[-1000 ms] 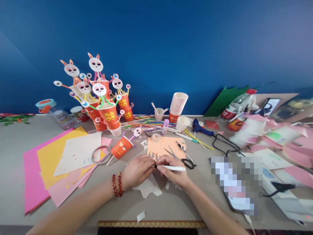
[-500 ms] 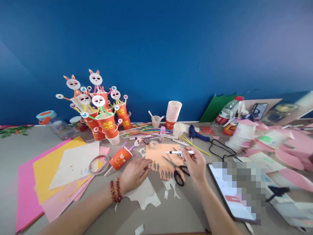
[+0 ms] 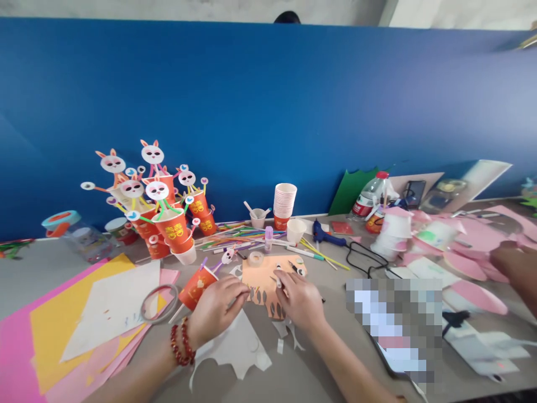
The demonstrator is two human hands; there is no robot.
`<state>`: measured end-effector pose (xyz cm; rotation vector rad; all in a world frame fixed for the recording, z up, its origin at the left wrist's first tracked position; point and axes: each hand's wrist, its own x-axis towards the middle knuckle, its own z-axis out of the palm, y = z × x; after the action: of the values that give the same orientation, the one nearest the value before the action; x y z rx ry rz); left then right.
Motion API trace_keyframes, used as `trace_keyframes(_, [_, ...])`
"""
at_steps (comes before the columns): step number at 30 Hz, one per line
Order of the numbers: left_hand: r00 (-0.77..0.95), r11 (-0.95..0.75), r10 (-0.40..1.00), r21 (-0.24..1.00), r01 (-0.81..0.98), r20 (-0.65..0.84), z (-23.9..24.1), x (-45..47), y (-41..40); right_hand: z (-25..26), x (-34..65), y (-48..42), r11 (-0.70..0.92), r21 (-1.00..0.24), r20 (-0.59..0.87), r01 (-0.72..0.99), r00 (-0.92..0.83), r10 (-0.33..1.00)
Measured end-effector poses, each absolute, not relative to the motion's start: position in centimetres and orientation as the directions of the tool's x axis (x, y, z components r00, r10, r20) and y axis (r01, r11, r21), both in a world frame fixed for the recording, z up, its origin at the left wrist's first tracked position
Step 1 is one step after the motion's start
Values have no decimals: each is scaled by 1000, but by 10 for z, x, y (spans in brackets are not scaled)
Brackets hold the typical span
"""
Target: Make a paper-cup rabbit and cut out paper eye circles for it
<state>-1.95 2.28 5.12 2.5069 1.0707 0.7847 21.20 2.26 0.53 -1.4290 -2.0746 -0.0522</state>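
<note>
My left hand point(image 3: 220, 305), with a red bead bracelet, hovers at the left edge of an orange paper sheet point(image 3: 258, 268). Its thumb and fingers are pinched; whatever they hold is too small to make out. My right hand point(image 3: 300, 296) is closed around a white marker pen point(image 3: 279, 282), over the right part of the sheet. Leaf-shaped cutouts point(image 3: 272, 309) run along the sheet's lower edge. My right hand hides most of the scissors. White paper scraps point(image 3: 235, 347) lie below. An orange paper cup point(image 3: 197, 285) with a small rabbit face point(image 3: 227, 256) leans behind my left hand.
Rabbit-faced cups point(image 3: 172, 226) stand at back left; coloured sheets point(image 3: 46, 324) lie left. Behind are stacked cups point(image 3: 284, 204), a glue stick point(image 3: 268, 238), tape point(image 3: 255, 258) and a blue glue gun point(image 3: 329, 235). A phone point(image 3: 390, 358) lies right, near another person's arm point(image 3: 518, 274).
My right hand has moved left and down with the marker pen, now covering the scissors. The view has shifted, and another person's arm has appeared at the right edge.
</note>
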Motion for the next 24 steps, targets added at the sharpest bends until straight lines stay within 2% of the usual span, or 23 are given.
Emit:
trace_keyframes(7, [586,-682,727,479,553,358,48,-16,12,11,220,28,518,-446,519,730,-261,814])
trace_keyframes(10, [590,-686,722,485,542,362,44,-20,6,24,234,35,457,-441,486,773,-222,845])
trace_keyframes(11, [593,-690,718,486,537,364,42,-22,4,29,241,40,380,-416,435,826,-187,881])
trace_keyframes(13, [597,-691,716,489,532,362,40,-26,1,38,254,53,170,-247,251,954,-106,962])
trace_keyframes(17, [586,-676,731,487,554,348,37,-33,-2,43,274,86,5,-121,130,993,11,992])
trace_keyframes(20, [584,-667,739,491,560,336,35,-39,-4,37,279,103,-29,-39,63,999,31,998])
trace_keyframes(24, [615,-674,729,472,569,300,29,-52,-11,38,280,105,22,31,52,999,-24,998])
